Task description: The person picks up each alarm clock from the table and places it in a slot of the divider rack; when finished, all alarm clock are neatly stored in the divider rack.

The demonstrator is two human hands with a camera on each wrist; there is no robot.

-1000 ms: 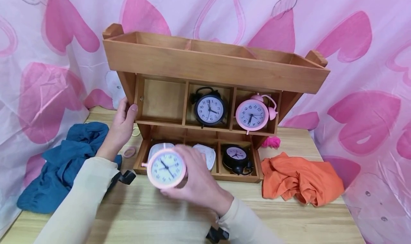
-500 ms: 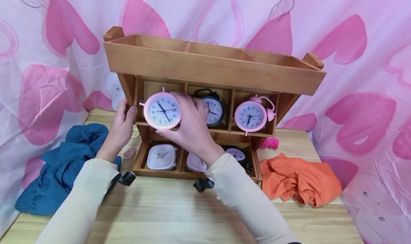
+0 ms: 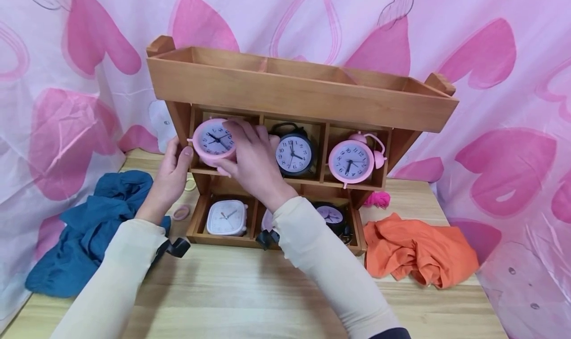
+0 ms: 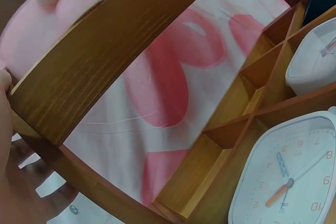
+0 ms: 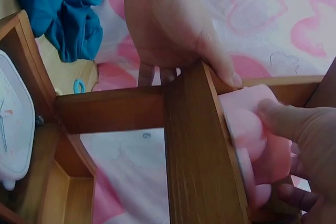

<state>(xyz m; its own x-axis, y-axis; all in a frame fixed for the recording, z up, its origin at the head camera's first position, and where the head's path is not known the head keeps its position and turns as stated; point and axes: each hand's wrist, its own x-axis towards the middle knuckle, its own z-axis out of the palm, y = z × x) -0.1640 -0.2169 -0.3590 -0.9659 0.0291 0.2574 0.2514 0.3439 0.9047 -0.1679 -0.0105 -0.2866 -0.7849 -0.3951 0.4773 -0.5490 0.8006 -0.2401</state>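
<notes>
Pink clock [image 3: 213, 139], light, rigid, clasped rim-wise by right hand [image 3: 251, 163]; left hand [image 3: 171, 173] clasps rack [image 3: 303, 93] at 9 o'clock.

Two pink round clocks [image 3: 213, 139] [image 3: 350, 161], two black clocks [image 3: 293, 153] [image 3: 329, 215], two white square clocks [image 3: 226, 217] [image 3: 266, 221], two cloths [image 3: 91, 230] [image 3: 417, 250], two hands [image 3: 167, 178] [image 3: 254, 163].

I'm looking at a staged home-style tabletop: a pale wooden table [image 3: 250, 299], a pink heart-print sheet [image 3: 499, 81] hung as backdrop, a wooden cubby shelf [image 3: 303, 88] of alarm clocks, crumpled clothes alongside.
</notes>
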